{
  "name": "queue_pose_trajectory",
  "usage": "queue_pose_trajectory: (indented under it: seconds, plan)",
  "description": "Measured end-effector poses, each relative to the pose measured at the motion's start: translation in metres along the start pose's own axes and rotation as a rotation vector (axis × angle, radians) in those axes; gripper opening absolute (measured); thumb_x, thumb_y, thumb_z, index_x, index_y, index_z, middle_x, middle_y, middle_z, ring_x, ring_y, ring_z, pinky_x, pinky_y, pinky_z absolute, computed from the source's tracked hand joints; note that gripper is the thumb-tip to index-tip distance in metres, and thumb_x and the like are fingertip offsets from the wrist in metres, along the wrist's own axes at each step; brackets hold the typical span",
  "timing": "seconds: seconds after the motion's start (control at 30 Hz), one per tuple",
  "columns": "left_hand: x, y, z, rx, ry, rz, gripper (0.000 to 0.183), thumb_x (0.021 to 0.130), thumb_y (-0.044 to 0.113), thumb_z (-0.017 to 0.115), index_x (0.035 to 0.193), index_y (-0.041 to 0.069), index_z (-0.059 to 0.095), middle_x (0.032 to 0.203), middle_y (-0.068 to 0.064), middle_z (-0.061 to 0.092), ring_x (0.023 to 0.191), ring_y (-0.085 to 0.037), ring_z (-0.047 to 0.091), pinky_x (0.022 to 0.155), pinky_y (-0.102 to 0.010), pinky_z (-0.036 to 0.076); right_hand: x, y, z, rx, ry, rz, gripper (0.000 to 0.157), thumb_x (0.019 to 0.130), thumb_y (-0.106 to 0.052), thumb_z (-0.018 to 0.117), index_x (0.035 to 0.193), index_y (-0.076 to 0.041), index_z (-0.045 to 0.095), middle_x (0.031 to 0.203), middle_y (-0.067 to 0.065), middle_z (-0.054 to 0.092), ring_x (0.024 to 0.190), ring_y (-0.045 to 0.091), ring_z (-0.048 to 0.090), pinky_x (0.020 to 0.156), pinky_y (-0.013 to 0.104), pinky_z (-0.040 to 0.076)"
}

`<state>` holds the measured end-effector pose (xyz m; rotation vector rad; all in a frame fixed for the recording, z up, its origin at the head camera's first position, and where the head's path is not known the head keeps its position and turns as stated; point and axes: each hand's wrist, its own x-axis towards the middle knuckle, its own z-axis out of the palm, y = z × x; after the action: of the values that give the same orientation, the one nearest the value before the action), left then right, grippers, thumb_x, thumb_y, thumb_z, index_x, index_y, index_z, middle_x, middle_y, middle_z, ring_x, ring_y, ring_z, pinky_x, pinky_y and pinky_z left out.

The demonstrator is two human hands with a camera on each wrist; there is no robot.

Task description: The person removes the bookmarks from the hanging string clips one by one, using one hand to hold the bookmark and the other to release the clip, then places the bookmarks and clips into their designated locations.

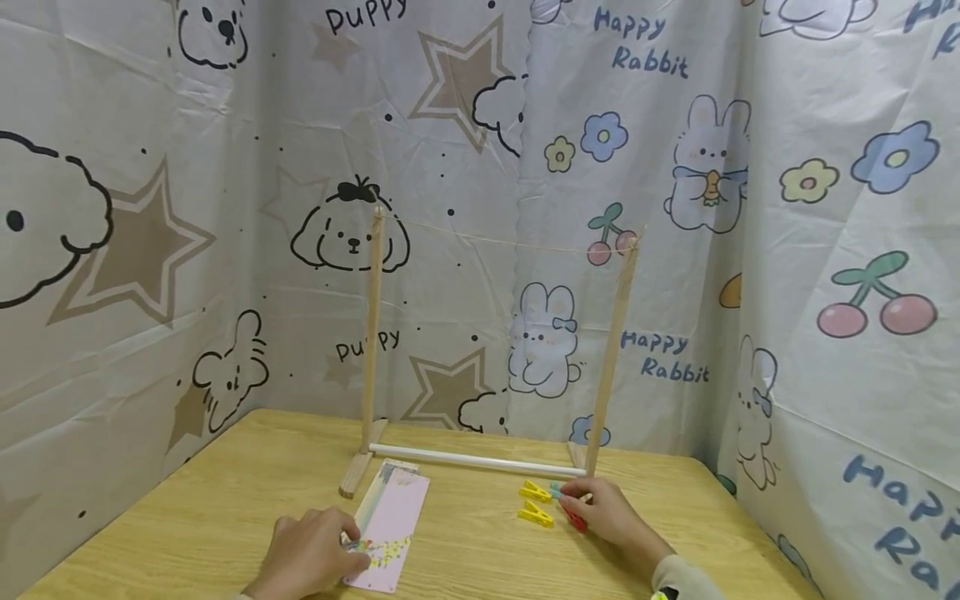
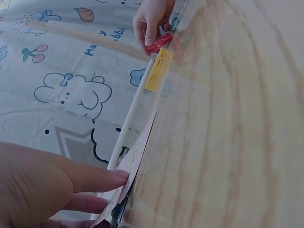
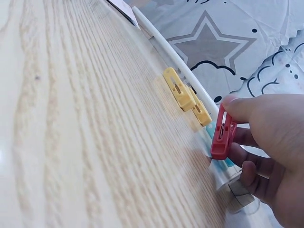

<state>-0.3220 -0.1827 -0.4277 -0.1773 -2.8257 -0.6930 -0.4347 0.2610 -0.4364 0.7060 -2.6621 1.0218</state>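
In the head view my left hand (image 1: 303, 554) is at the near-left end of a long pink card (image 1: 397, 508) with yellow flowers. Its fingers pinch the card's edge, and the left wrist view shows that edge raised. Another card (image 1: 375, 500), greyish and partly hidden, lies beneath the pink one. On the right, my right hand (image 1: 611, 512) holds a red clothespin (image 3: 222, 135) between thumb and fingers, low over the table. Two yellow clothespins (image 1: 536, 513) lie just left of it. A teal clothespin (image 1: 556, 490) is partly covered by the hand.
Behind the cards and clothespins stands a wooden frame with a left post (image 1: 372, 333), a right post (image 1: 615, 350), a string (image 1: 495, 239) tied between their tops and a white bar (image 1: 480, 460) low across. Printed curtains (image 1: 465, 292) surround the wooden table (image 1: 225, 483).
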Motion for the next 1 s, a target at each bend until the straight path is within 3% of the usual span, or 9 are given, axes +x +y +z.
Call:
queue_pose_trajectory:
  seconds: [0.47, 0.6, 0.73, 1.0]
  plan:
    - [0.0018, -0.0006, 0.0002, 0.024, -0.021, -0.010, 0.026, 0.075, 0.037, 0.091, 0.087, 0.020, 0.078, 0.096, 0.000, 0.075, 0.083, -0.019, 0.064, 0.084, -0.069, 0.043, 0.0006, 0.0056, 0.0052, -0.086, 0.010, -0.069, 0.027, 0.098, -0.020, 0.075, 0.118, -0.002, 0.074, 0.097, 0.000, 0.073, 0.090, 0.021, 0.066, 0.073, 0.029, 0.055]
    - [0.0015, -0.0026, 0.0013, 0.021, -0.021, -0.007, 0.026, 0.075, 0.038, 0.090, 0.088, 0.019, 0.078, 0.096, 0.000, 0.074, 0.073, -0.017, 0.056, 0.073, -0.057, 0.049, -0.0005, 0.0057, 0.0049, -0.081, -0.012, -0.059, 0.029, 0.098, -0.019, 0.075, 0.121, -0.002, 0.072, 0.097, 0.002, 0.072, 0.081, 0.019, 0.065, 0.068, 0.029, 0.055]
    - [0.0003, -0.0027, 0.0011, -0.004, -0.030, -0.025, 0.026, 0.075, 0.037, 0.091, 0.089, 0.019, 0.077, 0.094, 0.001, 0.072, 0.065, -0.018, 0.050, 0.058, -0.041, 0.044, -0.0011, 0.0063, 0.0050, -0.099, -0.028, -0.067, 0.030, 0.097, -0.018, 0.075, 0.122, -0.002, 0.071, 0.096, 0.003, 0.072, 0.076, 0.015, 0.063, 0.065, 0.028, 0.053]
    - [-0.0001, -0.0022, 0.0002, -0.002, -0.036, -0.022, 0.026, 0.075, 0.037, 0.090, 0.089, 0.020, 0.077, 0.091, 0.003, 0.072, 0.066, -0.017, 0.050, 0.059, -0.040, 0.044, -0.0015, 0.0071, 0.0069, -0.146, -0.024, -0.100, 0.029, 0.096, -0.017, 0.076, 0.120, -0.001, 0.072, 0.094, 0.002, 0.072, 0.072, 0.009, 0.062, 0.064, 0.027, 0.053]
